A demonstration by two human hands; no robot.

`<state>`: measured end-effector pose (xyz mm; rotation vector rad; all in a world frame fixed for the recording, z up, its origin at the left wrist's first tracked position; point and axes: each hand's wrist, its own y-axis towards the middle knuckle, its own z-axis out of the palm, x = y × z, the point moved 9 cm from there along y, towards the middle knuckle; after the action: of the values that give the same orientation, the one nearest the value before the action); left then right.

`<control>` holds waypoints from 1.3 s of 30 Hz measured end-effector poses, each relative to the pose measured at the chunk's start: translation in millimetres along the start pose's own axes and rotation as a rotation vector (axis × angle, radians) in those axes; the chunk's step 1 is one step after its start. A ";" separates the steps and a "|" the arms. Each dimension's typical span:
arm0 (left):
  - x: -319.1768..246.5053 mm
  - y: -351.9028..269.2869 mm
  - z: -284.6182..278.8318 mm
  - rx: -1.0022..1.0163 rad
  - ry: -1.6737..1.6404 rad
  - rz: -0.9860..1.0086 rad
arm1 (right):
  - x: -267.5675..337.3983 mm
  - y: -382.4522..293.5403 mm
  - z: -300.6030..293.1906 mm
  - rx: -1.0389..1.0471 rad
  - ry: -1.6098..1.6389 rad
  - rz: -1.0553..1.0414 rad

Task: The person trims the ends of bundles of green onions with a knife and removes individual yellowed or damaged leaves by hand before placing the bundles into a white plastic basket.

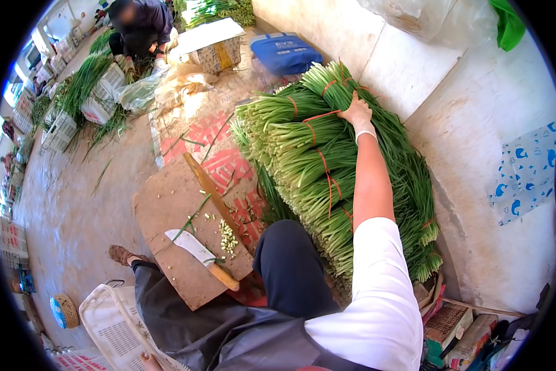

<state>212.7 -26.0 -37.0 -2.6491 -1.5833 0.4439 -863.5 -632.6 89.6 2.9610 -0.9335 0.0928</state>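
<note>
My right hand point(355, 114) reaches out over a large stack of green garlic chives point(324, 162), tied in bundles with red bands. It touches the leaves of an upper bundle; a taut red tie point(322, 116) runs up to its thumb. Whether the fingers close on either is not plain. Only a small part of my left hand point(151, 361) shows at the bottom edge, beside a white plastic basket point(115, 324). Before my knees is a wooden board point(166, 208), bearing a wide-bladed knife point(197, 250) with a wooden handle and cut stem ends point(228, 239).
A pale wall point(445, 83) borders the stack on the right. Beyond the board lie a blue bag point(285, 52) and a cardboard box point(217, 53). Another person point(143, 32) bends over greens near white crates point(104, 92). A small woven stool point(64, 311) stands at left.
</note>
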 end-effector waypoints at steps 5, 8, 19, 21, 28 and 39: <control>-0.9 -3.1 -20.7 -0.068 0.026 0.035 | 17.9 -60.4 -27.9 -0.472 -0.005 -0.128; -0.5 5.9 -44.2 -0.182 -0.013 0.125 | 22.3 -106.0 -56.8 -0.616 -0.009 -0.183; -455.0 -140.6 -140.4 0.296 -1.134 1.220 | 120.0 -392.6 -246.4 -1.006 0.796 -0.614; -513.0 -198.7 -174.6 0.372 -1.196 1.422 | 167.8 -449.6 -238.9 -0.943 0.917 -0.725; -439.3 -135.6 -227.4 0.350 -1.754 0.762 | 313.3 -638.1 -180.1 -0.492 1.269 -1.000; -349.3 -98.2 -305.3 -0.382 -0.861 1.056 | 288.7 -659.3 -36.9 0.213 0.666 -1.544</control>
<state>50.8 -243.0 352.3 -3.6616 -0.0145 1.5768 -250.8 -255.9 135.5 2.5540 1.4178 0.9763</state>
